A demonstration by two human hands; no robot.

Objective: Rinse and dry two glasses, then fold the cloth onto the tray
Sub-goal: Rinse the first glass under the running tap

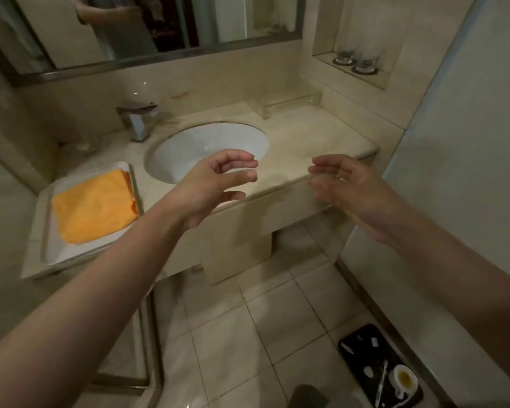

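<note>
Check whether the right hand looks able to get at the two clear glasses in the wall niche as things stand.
Probably yes: the right hand holds nothing, and the two clear glasses stand on coasters at the niche's open front, with nothing between.

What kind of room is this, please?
Most likely a hotel bathroom: a basin set in a marble counter, a wall mirror above, and two glasses on coasters in a niche.

Bare beige marble countertop (301, 142) right of the round white sink basin (206, 148) gives open passage. Square chrome faucet (139, 120) blocks the basin's back-left; clear acrylic riser (292, 103) stands at the back wall.
</note>
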